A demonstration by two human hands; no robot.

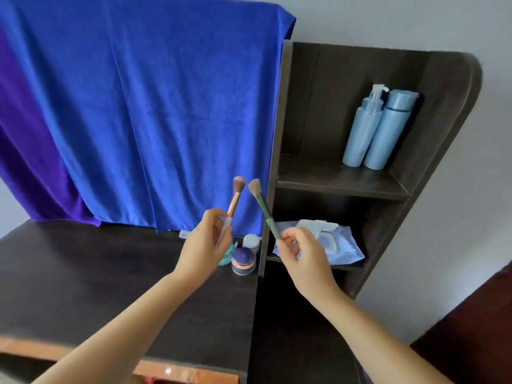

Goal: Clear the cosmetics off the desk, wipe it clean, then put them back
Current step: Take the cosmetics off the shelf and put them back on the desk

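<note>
My left hand (pixel 203 245) grips a makeup brush with a rose-gold ferrule (pixel 235 199), bristles up. My right hand (pixel 300 252) grips a green-handled makeup brush (pixel 264 210), bristles up and tilted left. Both brushes are held above the dark desk (pixel 83 273), near its back right corner. Below the hands stand a round jar with a purple lid (pixel 243 260), a small pale-capped jar (pixel 252 242) and a teal glass item (pixel 227 256), partly hidden by my left hand.
A blue cloth (pixel 166 106) hangs behind the desk. At the right a dark shelf unit (pixel 346 184) holds two light blue bottles (pixel 376 128) on top and a pack of wipes (pixel 332 242) on the lower shelf. An orange edge (pixel 180 372) runs along the desk front.
</note>
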